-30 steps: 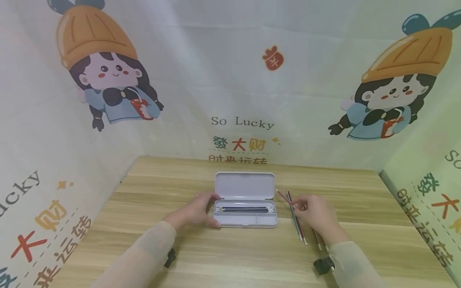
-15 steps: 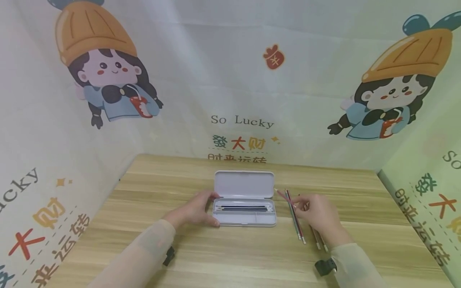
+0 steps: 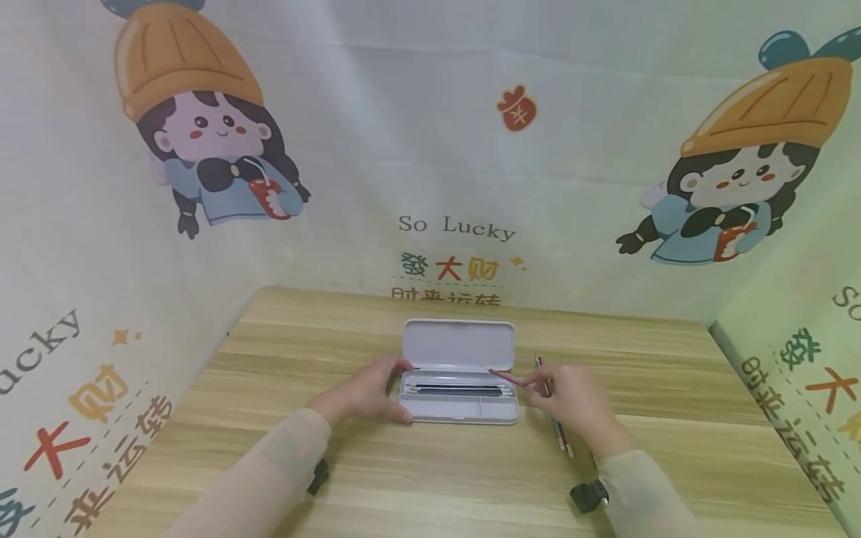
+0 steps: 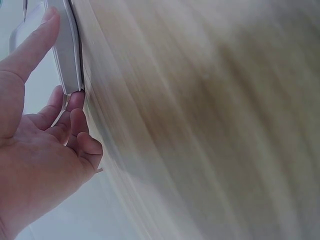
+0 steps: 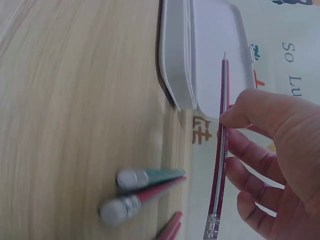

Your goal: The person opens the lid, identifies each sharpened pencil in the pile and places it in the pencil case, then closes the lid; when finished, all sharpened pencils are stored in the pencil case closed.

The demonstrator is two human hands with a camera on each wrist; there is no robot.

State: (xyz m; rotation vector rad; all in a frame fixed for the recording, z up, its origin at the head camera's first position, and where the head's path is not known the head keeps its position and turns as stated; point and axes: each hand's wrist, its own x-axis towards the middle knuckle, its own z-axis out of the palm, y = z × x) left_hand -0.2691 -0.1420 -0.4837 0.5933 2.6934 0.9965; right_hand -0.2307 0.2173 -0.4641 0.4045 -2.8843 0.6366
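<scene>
An open white pencil case (image 3: 430,411) lies on the table with its lid (image 3: 459,345) standing up at the back. Several dark pencils (image 3: 457,391) lie in its rear compartment. My left hand (image 3: 366,390) holds the case by its left end, thumb at the front corner and fingers at the back. Between thumb and fingers my right hand (image 3: 575,400) pinches a red striped pencil (image 5: 220,150). Its sharpened tip points left over the right part of the case, and the metal end band shows low in the right wrist view.
To the right of the case lie a teal pencil (image 5: 160,176) and a red pencil (image 5: 145,196) with white erasers, partly under my right hand. More red pencils (image 5: 172,227) are beside them. A printed cloth (image 3: 457,149) hangs behind the wooden table (image 3: 323,329).
My right hand has moved left with the red pencil, from over the loose pencils to the case's right edge. The left hand keeps its hold on the case.
</scene>
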